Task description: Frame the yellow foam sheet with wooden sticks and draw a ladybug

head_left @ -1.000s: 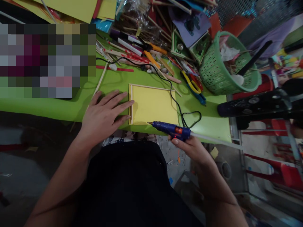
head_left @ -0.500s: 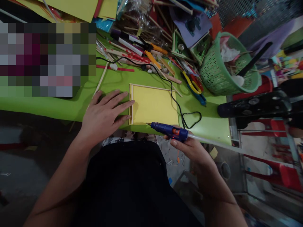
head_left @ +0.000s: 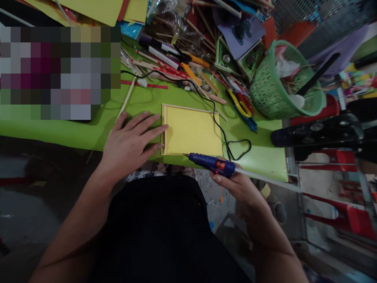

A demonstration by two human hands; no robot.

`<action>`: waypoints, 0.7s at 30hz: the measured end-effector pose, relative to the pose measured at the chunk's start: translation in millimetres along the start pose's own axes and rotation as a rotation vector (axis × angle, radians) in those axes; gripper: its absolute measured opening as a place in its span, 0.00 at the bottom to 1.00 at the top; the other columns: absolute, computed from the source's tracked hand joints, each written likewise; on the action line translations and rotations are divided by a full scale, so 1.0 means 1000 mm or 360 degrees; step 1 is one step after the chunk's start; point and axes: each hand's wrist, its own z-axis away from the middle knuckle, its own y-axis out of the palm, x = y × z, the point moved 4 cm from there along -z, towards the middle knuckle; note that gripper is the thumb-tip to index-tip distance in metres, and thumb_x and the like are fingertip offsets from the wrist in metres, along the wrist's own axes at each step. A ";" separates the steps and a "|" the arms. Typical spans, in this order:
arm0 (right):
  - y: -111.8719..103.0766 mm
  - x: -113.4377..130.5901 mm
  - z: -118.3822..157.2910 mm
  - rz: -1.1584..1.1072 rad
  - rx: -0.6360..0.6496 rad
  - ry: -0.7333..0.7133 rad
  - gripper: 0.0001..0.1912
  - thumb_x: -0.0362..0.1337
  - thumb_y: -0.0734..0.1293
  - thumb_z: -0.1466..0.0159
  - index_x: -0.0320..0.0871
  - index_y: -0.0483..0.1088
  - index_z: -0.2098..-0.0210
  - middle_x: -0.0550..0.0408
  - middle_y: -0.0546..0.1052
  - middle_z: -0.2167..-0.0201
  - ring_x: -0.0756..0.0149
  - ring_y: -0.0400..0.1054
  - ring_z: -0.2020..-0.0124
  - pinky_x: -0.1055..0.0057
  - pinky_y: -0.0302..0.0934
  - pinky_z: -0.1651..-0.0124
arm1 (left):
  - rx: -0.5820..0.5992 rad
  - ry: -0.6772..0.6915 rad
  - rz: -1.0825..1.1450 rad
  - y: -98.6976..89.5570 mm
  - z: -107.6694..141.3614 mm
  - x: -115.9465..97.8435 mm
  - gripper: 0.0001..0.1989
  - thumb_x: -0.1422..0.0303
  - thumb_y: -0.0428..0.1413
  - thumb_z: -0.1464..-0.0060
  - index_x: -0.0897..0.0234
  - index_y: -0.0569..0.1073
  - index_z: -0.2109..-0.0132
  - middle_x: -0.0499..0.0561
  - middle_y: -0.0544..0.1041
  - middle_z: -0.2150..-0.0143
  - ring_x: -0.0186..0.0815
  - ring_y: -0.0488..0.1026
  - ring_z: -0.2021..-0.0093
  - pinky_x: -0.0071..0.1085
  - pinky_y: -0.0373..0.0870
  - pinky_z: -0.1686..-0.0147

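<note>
Yellow card (head_left: 194,131), rectangular, flat on the green table (head_left: 268,161) at its near edge; light wooden strips along its left and far sides. Near edge partly masked by the glue gun.

Glue gun (head_left: 212,165), blue, clear stick protruding behind. Nozzle over the card's near edge; contact cannot be told.

Right hand (head_left: 237,184): grasping the glue gun; thumb visible, most fingers hidden beneath the body.

Left hand (head_left: 126,141): grasping nothing, fingers spread, fingertips at the left strip; palm unseen.

Black cord (head_left: 218,122): crosses the card's far right corner; its run through the clutter is partly lost.

Green basket (head_left: 265,88): contents overlapping, hard to identify.

Upper left: pixelated block, contents unreadable. Yellow sheets (head_left: 97,13) beyond, cut off by the frame.
</note>
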 end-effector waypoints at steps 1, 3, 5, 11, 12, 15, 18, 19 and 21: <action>0.000 0.001 0.000 0.0021 -0.0007 -0.0006 0.16 0.55 0.74 0.35 0.51 0.80 0.60 0.53 0.78 0.68 0.53 0.75 0.62 0.58 0.74 0.61 | 0.0021 -0.0002 -0.0003 0.000 0.000 0.000 0.23 0.58 0.47 0.25 0.47 0.67 0.28 0.49 0.65 0.23 0.48 0.59 0.22 0.58 0.50 0.24; 0.000 0.003 -0.002 0.0054 -0.0054 0.0002 0.18 0.57 0.75 0.36 0.49 0.80 0.62 0.53 0.78 0.69 0.55 0.75 0.63 0.59 0.73 0.62 | 0.0039 0.0007 -0.0026 -0.001 0.000 -0.001 0.23 0.58 0.47 0.25 0.50 0.67 0.28 0.51 0.65 0.23 0.48 0.59 0.22 0.58 0.51 0.24; 0.002 0.004 -0.003 0.0050 -0.0069 0.0015 0.19 0.57 0.75 0.36 0.49 0.79 0.61 0.53 0.78 0.68 0.56 0.74 0.64 0.60 0.72 0.62 | 0.0044 0.0017 -0.0052 -0.001 0.000 -0.002 0.23 0.58 0.46 0.24 0.53 0.67 0.28 0.52 0.65 0.23 0.49 0.59 0.23 0.58 0.51 0.25; -0.001 0.002 0.000 0.0049 -0.0075 -0.0026 0.15 0.55 0.75 0.36 0.52 0.80 0.60 0.54 0.77 0.70 0.56 0.73 0.65 0.60 0.73 0.63 | -0.0001 0.0008 -0.0046 0.001 0.001 0.001 0.23 0.56 0.47 0.25 0.47 0.66 0.28 0.48 0.65 0.23 0.46 0.59 0.22 0.56 0.51 0.24; -0.002 0.002 0.001 0.0056 -0.0093 -0.0044 0.15 0.55 0.74 0.35 0.52 0.80 0.61 0.54 0.77 0.70 0.56 0.74 0.65 0.60 0.73 0.63 | 0.0005 0.0000 -0.0037 0.002 0.001 0.001 0.23 0.57 0.47 0.25 0.45 0.66 0.28 0.48 0.65 0.23 0.46 0.59 0.22 0.56 0.50 0.24; -0.005 0.002 0.002 0.0081 -0.0136 -0.0052 0.16 0.55 0.74 0.35 0.50 0.80 0.62 0.54 0.77 0.70 0.57 0.73 0.65 0.60 0.73 0.63 | 0.0041 -0.0008 -0.0027 0.003 0.000 0.002 0.23 0.58 0.47 0.26 0.42 0.64 0.27 0.47 0.64 0.23 0.47 0.58 0.22 0.57 0.50 0.24; -0.004 0.002 0.001 0.0079 -0.0130 -0.0015 0.17 0.56 0.74 0.35 0.50 0.79 0.61 0.53 0.78 0.68 0.55 0.74 0.63 0.58 0.74 0.61 | 0.0052 -0.0009 -0.0019 0.002 0.000 0.001 0.25 0.59 0.48 0.26 0.41 0.63 0.26 0.46 0.63 0.22 0.48 0.58 0.22 0.58 0.49 0.23; -0.003 0.003 0.001 0.0075 -0.0116 0.0003 0.17 0.57 0.74 0.35 0.50 0.79 0.61 0.53 0.78 0.67 0.55 0.74 0.62 0.57 0.74 0.60 | 0.0048 -0.0012 -0.0011 0.001 0.000 0.001 0.25 0.60 0.49 0.27 0.40 0.63 0.26 0.46 0.63 0.22 0.48 0.59 0.22 0.58 0.49 0.23; -0.001 0.003 -0.001 0.0073 -0.0081 0.0044 0.18 0.57 0.74 0.36 0.50 0.79 0.60 0.52 0.78 0.66 0.54 0.74 0.62 0.55 0.74 0.59 | 0.0029 -0.0019 0.0014 0.001 0.000 0.001 0.26 0.60 0.49 0.27 0.39 0.63 0.26 0.45 0.64 0.22 0.48 0.59 0.22 0.58 0.49 0.23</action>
